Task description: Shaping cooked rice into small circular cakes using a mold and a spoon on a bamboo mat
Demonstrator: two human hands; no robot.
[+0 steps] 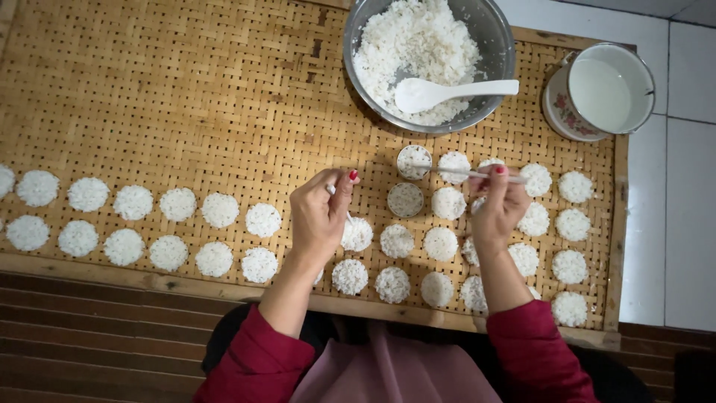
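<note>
My left hand (319, 216) is closed around a small white object that its fingers mostly hide, above a round rice cake (357, 234). My right hand (496, 207) pinches a thin pale stick (455, 172) that reaches left to a small round mould (414, 161) filled with rice. A second round mould (405, 200) sits just below it. Several flat white rice cakes (440, 244) lie in rows on the woven bamboo tray (186, 97), some partly under my hands.
A metal bowl (494, 30) of cooked white rice with a white spoon (447, 91) stands at the tray's far edge. An enamel mug (567, 112) of pale liquid sits at the far right. More rice cakes (134, 202) line the left side.
</note>
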